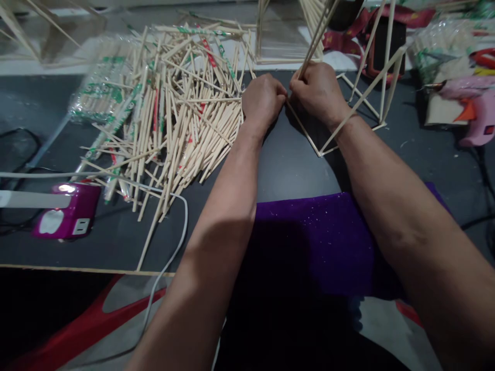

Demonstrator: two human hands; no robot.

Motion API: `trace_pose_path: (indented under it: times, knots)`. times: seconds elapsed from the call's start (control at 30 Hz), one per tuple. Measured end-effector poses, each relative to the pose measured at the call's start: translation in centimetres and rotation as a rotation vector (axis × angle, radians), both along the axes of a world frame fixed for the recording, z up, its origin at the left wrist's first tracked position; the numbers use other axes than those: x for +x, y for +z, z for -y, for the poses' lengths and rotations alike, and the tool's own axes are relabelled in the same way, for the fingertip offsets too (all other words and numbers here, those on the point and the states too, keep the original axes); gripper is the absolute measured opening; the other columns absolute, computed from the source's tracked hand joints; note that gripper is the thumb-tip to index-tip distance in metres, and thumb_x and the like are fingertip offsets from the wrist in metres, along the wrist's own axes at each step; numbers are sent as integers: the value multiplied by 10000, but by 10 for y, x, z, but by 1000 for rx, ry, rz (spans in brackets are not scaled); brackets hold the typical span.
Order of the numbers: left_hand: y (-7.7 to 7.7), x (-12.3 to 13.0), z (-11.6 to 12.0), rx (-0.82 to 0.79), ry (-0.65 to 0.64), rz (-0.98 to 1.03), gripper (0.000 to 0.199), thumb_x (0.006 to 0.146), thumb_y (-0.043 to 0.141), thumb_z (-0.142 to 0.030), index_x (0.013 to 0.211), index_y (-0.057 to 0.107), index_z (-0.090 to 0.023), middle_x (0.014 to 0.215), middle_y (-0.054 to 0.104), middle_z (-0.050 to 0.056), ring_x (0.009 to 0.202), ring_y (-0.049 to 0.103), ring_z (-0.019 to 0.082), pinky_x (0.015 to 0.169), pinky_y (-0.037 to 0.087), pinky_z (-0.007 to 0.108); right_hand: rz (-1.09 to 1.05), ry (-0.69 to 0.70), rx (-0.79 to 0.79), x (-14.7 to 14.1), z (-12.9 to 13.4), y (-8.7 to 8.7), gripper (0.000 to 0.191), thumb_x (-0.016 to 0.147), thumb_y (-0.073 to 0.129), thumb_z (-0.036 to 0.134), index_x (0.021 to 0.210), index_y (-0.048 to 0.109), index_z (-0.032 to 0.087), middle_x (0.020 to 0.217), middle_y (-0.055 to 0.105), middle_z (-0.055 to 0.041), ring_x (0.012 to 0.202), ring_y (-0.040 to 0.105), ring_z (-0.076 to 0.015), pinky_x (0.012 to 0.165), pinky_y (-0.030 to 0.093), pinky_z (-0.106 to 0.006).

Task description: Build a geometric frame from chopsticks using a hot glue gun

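forearms [226, 206] over grey table [294, 175], sticks [209, 129]

Cannot see most fingertips of the left hand [263, 100] or right hand [319, 90], nor tell whether the left grips anything. Lose the tops of the thin pale wooden sticks [320, 32] above the right hand past the picture's top. Cannot read the tiny green print on the clear plastic packets [98, 87] toward the far edge of the dark grey bench [286, 175]. See only part of the pink plastic glue gun [481, 111].

Bare left hand [263, 100], bare right hand [317, 91], bare forearms [228, 206], dark lap clothing [290, 330]
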State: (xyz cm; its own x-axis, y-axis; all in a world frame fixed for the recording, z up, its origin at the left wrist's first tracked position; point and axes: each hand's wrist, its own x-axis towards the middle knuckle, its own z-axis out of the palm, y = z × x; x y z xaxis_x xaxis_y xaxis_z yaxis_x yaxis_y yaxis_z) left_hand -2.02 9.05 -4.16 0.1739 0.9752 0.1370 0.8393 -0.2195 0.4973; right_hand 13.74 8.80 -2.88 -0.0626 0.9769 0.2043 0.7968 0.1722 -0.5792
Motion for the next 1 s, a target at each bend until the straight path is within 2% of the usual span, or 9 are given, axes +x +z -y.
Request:
trace_pose_path:
  times: [0.1, 0.2, 0.33, 0.47, 0.53, 0.8, 1.0]
  knots:
    - [0, 1, 1, 23, -14, 18, 381, 931, 618, -280, 1143, 921, -374, 1380, 855, 40, 1385, 725, 350, 1201, 536, 490, 24, -30, -25, -4, -1, 2, 294, 959, 501, 41, 774, 609, 243, 930, 808, -117, 921, 764, -242, 909, 558, -370]
    - [-2, 3, 0, 39, -4, 25, 367, 939, 619, -259, 1120, 919, -363, 1364, 857, 58, 1378, 736, 358, 1184, 546, 506, 34, -36, -23, -3, -2, 2, 290, 950, 518, 41, 797, 665, 239, 916, 809, -109, 947, 772, -248, 892, 570, -360]
    - [-5, 6, -2, 5, 22, 77, 356, 925, 619, -223, 1084, 914, -340, 1360, 854, 68, 1392, 727, 368, 1213, 521, 516, 6, -25, -15, 0, -4, -1, 260, 932, 564, 108, 796, 676, 299, 883, 811, -72, 974, 786, -282, 860, 596, -380]
    - [-4, 8, -2, -11, 50, 109, 343, 930, 620, -203, 1065, 911, -325, 1367, 844, 79, 1418, 703, 383, 1219, 511, 528, -46, 4, 12, 1, -5, -5, 268, 878, 549, 52, 761, 667, 263, 831, 789, -63, 857, 772, -250, 828, 587, -362]
    - [-3, 9, -1, -27, 56, 128, 346, 930, 620, -199, 1065, 911, -328, 1354, 845, 82, 1437, 691, 390, 1238, 501, 539, -43, 14, 23, 1, -6, -6, 281, 875, 533, 33, 760, 681, 243, 842, 790, -61, 836, 770, -234, 827, 585, -351]
    - [0, 12, 1, -24, 57, 165, 331, 937, 632, -228, 1078, 899, -362, 1333, 853, 65, 1486, 656, 389, 1313, 466, 551, -43, 8, 65, 3, -10, -5, 319, 892, 524, -19, 756, 631, 248, 1026, 827, -107, 1029, 798, -247, 974, 586, -363]
    - [3, 12, 2, -56, 43, 195, 350, 935, 642, -292, 1157, 902, -368, 1448, 813, 70, 1553, 598, 431, 1304, 459, 579, -56, -1, 76, 2, -11, -9, 324, 898, 523, -37, 774, 660, 229, 1007, 816, -80, 1003, 799, -227, 984, 597, -359]
